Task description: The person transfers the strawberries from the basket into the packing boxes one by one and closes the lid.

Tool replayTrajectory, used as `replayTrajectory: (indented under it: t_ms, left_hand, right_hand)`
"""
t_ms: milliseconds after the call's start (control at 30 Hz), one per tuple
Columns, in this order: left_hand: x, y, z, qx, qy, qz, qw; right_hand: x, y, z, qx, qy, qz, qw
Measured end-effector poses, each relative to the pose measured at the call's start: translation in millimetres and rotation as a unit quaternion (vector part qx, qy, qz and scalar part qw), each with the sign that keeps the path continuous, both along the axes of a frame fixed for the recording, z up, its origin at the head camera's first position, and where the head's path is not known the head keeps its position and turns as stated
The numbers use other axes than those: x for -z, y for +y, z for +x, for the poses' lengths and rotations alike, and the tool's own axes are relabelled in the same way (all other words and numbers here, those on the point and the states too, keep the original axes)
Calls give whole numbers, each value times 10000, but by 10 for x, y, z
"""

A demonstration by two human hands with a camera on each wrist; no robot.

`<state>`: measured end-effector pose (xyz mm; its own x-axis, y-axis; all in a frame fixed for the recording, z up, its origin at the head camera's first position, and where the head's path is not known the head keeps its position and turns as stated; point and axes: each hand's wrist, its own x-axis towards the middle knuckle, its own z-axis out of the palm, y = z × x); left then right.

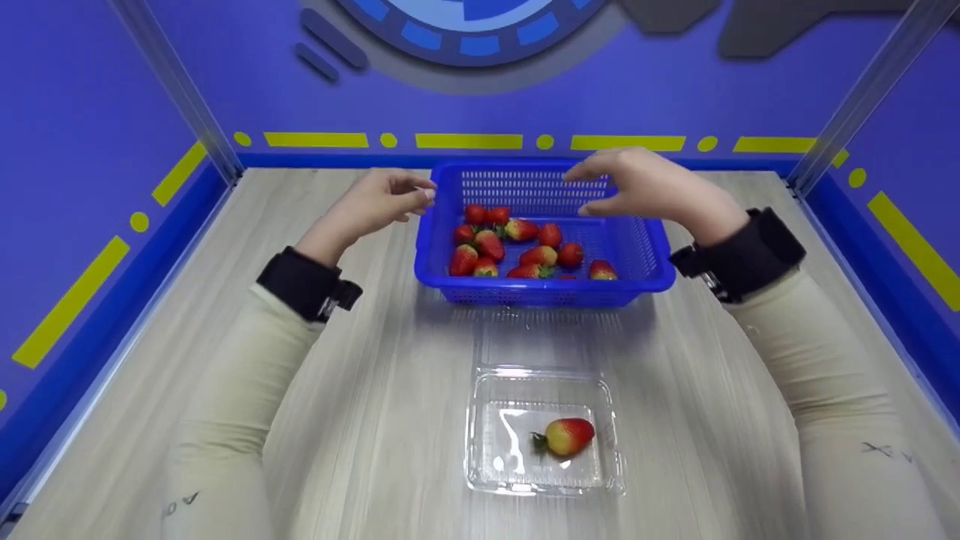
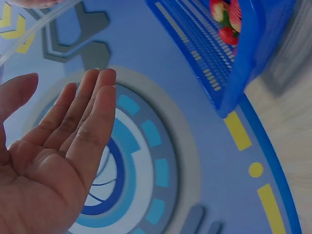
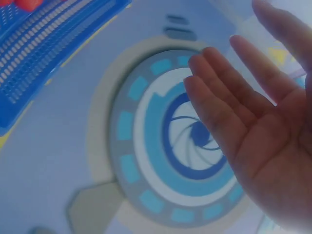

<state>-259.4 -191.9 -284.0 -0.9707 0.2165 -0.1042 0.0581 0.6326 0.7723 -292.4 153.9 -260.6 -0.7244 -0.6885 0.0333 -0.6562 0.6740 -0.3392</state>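
Observation:
Several strawberries (image 1: 488,245) lie in a blue plastic basket (image 1: 545,286) at the back of the table. My left hand (image 1: 379,201) hovers by the basket's left rim, its fingers relaxed and nothing in them; the left wrist view shows the bare palm (image 2: 46,170). Over the right part of the basket is my right hand (image 1: 637,187), thumb and fingers spread apart with nothing between. Its palm (image 3: 273,141) shows bare in the right wrist view. In front of the basket, a clear plastic clamshell box (image 1: 495,469) stands with its lid folded back, and one strawberry (image 1: 570,436) lies inside.
Blue printed panels (image 1: 480,112) wall the table at the back and both sides. The pale wooden tabletop (image 1: 390,420) stretches around the basket and box. The clear lid (image 1: 517,337) reaches back to the basket's front edge.

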Motion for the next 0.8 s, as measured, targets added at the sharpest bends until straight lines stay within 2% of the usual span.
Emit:
replayTrajectory:
  t_ms: [133,300,600,800]
  left_hand:
    - [65,-41,-204,-265,-69,-123,9996]
    - [155,-104,-401,-479,-97,-206,9986]
    - [413,-147,-612,-713,-590,-196,9955]
    - [555,-146,-674,-937,-1003,-342,9899]
  right_hand:
    - [48,-64,-226,221,-362,54,9991]
    - [193,-103,-473,286,-631,36,9976]
    - [592,-171,-839,565,-868,299,9942]
    - [811,-196,-998,850,-1225,661,9866]
